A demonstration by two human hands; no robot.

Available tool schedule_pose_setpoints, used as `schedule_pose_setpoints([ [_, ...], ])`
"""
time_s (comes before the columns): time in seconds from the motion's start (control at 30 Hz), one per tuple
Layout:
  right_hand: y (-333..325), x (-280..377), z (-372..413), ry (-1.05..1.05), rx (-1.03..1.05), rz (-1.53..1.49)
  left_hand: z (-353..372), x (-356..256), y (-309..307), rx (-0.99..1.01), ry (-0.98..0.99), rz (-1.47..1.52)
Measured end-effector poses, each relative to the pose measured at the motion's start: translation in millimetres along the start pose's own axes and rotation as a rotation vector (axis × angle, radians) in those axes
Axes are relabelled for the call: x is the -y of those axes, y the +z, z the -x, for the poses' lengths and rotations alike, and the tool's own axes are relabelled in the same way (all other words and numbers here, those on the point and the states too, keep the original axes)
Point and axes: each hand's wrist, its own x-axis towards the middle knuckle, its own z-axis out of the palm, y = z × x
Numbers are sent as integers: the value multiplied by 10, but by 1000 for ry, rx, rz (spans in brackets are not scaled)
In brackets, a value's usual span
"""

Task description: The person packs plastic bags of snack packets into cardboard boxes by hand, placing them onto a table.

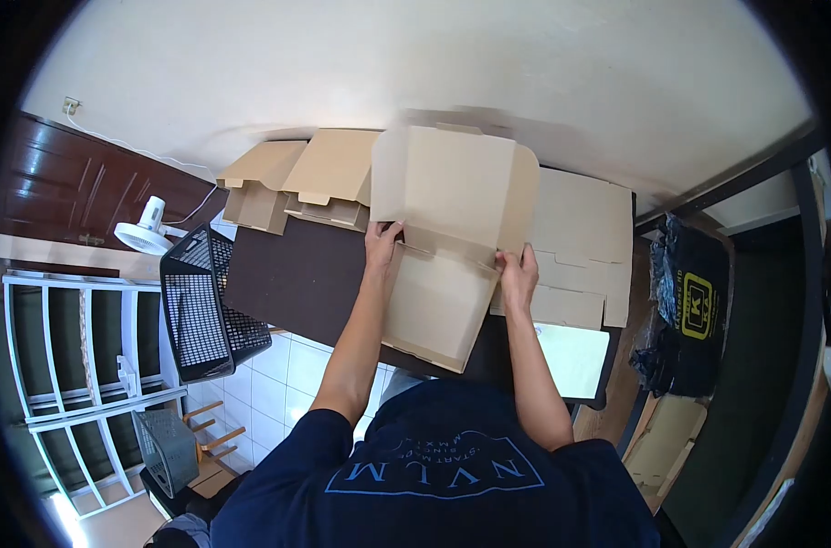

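Cardboard box (436,306), its lid (454,183) raised, at the near edge of the dark table (287,283). Left hand (381,245) and right hand (518,276) pinch opposite sides near the fold, apparently shaping it; moving the lid calls for matched grips.

So the dark blue T-shirt (434,511) at the bottom center has "NVLM" on it in blue, upside down in the frame, with a blue outline around it. There's smaller lettering there too: I can make out "START" and "SINCE", plus what looks like "MMXI" at the start of a curved bit. Over on the right, the black bag (705,306) has a big "K" in a yellow emblem, other letters too small to read for sure.
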Motion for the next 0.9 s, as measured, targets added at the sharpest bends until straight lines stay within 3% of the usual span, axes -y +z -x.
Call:
schedule_pose_setpoints([
  [0.07, -155, -44, 41, -117, 5, 310, 193, -221, 30, -69, -31, 124],
  [0.13, -228, -75, 86, -158, -12, 233, 283, -401, 81, -131, -67, 254],
  [0.2, -301, 3, 221, 41, 8, 122, 363, -494, 33, 42, -56, -117],
  [0.27, -353, 21, 309, 73, 22, 119, 544, -664, 89, 81, -37, -186],
  [0.33, -371, -15, 416, 103, 37, 112, 728, -826, 103, 62, 175, -619],
  [0.4, -372, -90, 567, -6, 28, 438, 959, -1056, 131, 63, 137, -658],
  [0.43, -337, -145, 664, 1, 34, 446, 1076, -1102, 131, 63, 95, -695],
  [0.47, -355, -170, 789, 150, 108, 460, 1179, -1069, 105, 67, 96, -695],
  [0.6, -352, -491, 981, 52, 168, 521, 1422, -788, -48, 71, 118, -778],
  [0.67, -325, -418, 926, -29, 167, 608, 1379, -676, -72, 82, 163, -785],
  [0.73, -196, -319, 676, -88, 163, 607, 1254, -950, 135, 56, 84, -678],
  [0.8, -45, -521, 221, -117, 83, 501, 924, -1010, 260, 35, 278, -659],
  [0.9, 271, 45, -410, -179, 92, 451, 186, -911, 384, -12, 351, -670],
])
